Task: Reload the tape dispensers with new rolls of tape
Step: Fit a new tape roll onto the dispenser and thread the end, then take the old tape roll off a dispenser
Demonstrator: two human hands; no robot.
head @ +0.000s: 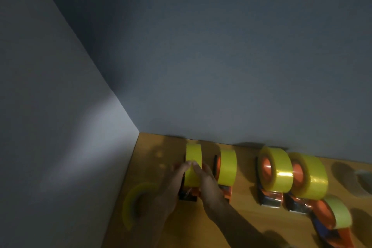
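Observation:
Several orange tape dispensers stand in a row on a wooden table [153,147], each carrying a yellow roll. Both hands are on the leftmost dispenser [189,194]. My left hand [173,185] and my right hand [207,183] hold its yellow tape roll [193,159] from either side, fingertips meeting on the roll's face. To the right stand a second dispenser roll [227,167], a third roll [275,169] and a fourth roll [310,177]. A fifth dispenser [330,213] lies tilted at the front right. The picture is dim and blurred.
A loose, thin yellow tape roll [130,203] lies flat at the table's left edge. Grey walls [201,66] meet in a corner right behind the row. A pale roll-like shape [364,177] sits at the far right, too blurred to identify.

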